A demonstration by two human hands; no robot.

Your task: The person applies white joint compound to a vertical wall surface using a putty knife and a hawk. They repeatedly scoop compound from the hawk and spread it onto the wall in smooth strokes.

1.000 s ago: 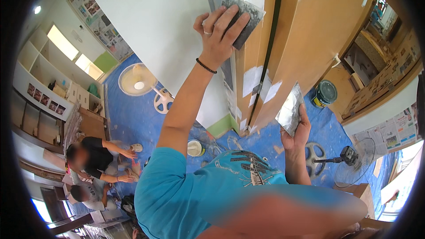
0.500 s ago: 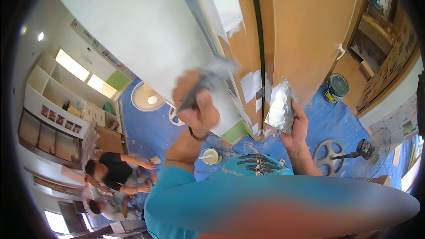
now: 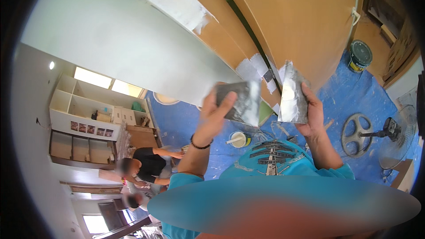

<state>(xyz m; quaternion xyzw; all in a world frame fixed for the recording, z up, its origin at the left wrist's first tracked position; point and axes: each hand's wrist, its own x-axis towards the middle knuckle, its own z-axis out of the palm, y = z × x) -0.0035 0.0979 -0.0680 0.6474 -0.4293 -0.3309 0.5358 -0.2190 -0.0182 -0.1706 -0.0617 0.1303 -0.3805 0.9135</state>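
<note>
My left hand [image 3: 211,117] grips a dark, flat, square putty spreader [image 3: 241,102], thumb across its face and white paste smeared along its right side. Facing it, my right hand [image 3: 313,113] clasps a shiny metal plate [image 3: 292,95], also smudged with paste. A narrow space separates the two tools. Just beyond them stands the edge of a wooden panel [image 3: 252,40], with white filler patches [image 3: 252,68] low beside a dark vertical groove. To its left is a broad pale panel [image 3: 133,48]. My left hand and its spreader are slightly blurred.
Below my hands, an open tub of white paste [image 3: 239,139] rests on blue floor sheeting [image 3: 212,159]. A dark lidded bucket [image 3: 361,55] and a pedestal fan [image 3: 396,137] stand at the right. Two people, one in a black shirt [image 3: 150,164], are at the lower left.
My left hand has come down from the pale panel and moved right with the spreader, close to the plate in my right hand. The whole view has turned.
</note>
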